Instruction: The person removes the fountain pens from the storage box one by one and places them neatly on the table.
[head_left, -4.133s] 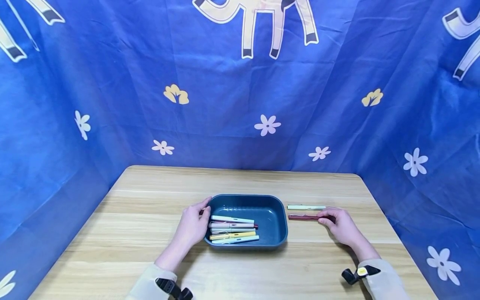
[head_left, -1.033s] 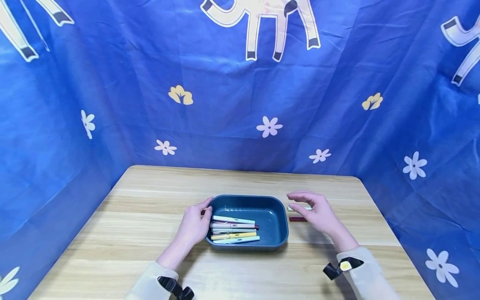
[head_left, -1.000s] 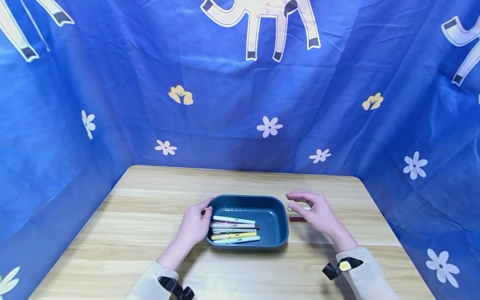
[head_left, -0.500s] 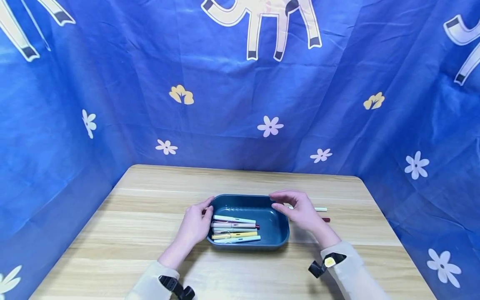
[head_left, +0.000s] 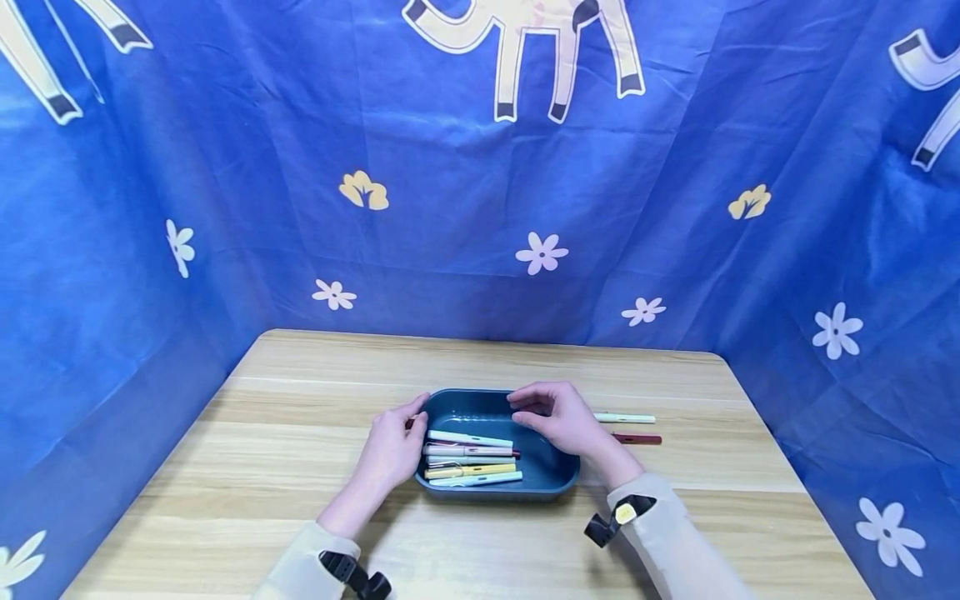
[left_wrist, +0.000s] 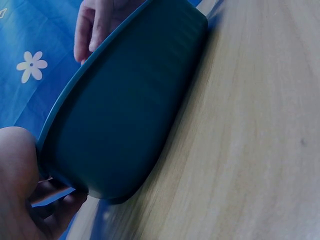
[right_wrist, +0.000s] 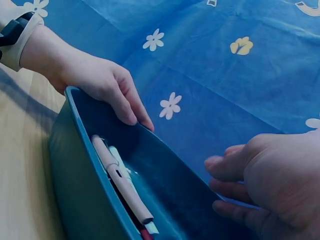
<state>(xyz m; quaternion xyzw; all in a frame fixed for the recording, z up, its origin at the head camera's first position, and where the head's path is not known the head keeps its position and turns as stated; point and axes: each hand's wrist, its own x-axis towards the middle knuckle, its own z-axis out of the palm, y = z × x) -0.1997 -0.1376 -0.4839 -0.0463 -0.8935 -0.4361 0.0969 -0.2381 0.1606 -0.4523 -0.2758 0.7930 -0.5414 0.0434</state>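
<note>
A dark teal plastic bin [head_left: 495,495] stands on the table with several pens inside, gathered toward its left half. Among them are a pale mint pen [head_left: 470,438], a lavender pen [head_left: 468,451] and a yellow pen [head_left: 472,472]. My left hand [head_left: 390,442] grips the bin's far left corner, thumb and fingers around the rim, as the left wrist view also shows. Over the bin's right part hovers my right hand [head_left: 558,417], fingers bent loosely and thumb apart. Nothing is between them in the right wrist view, where the lavender pen [right_wrist: 122,182] lies by the wall.
Right of the bin, a pale green pen [head_left: 626,418] and a dark red pen [head_left: 637,439] lie on the wooden table [head_left: 300,400], partly hidden behind my right hand and wrist. A blue patterned curtain [head_left: 450,250] surrounds the table on three sides.
My right hand has let go of the dark red pen on the table and moved left, over the bin. The left hand and the bin stay in place.
</note>
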